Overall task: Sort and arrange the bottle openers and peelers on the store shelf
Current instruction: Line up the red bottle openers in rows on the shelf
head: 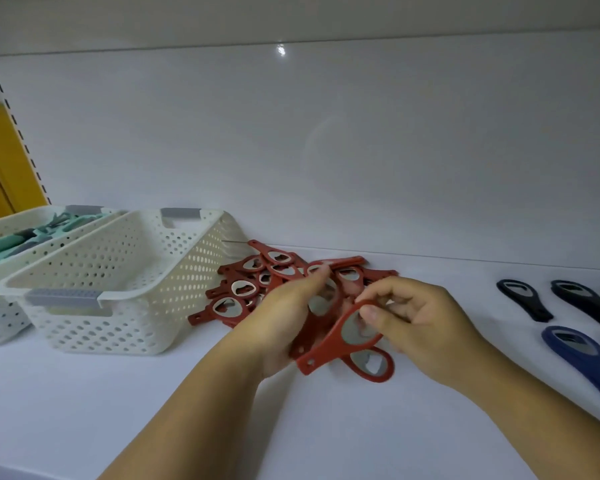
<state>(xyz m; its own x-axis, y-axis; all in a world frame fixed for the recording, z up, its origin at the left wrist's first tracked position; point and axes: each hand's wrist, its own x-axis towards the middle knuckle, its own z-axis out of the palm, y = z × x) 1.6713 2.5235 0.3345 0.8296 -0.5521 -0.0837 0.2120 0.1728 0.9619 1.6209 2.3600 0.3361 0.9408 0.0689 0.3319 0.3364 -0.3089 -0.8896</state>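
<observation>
Near the shelf's middle, the left hand (284, 317) grips a loose stack of red openers (315, 315) while the right hand (418, 322) pinches 1 more opener (329, 344) by its ring. If the stack fans, pieces may slip back onto the red pile (253, 285) at 11 o'clock or skid toward the dark openers (523, 299) at 3 o'clock, mixing colours.
</observation>
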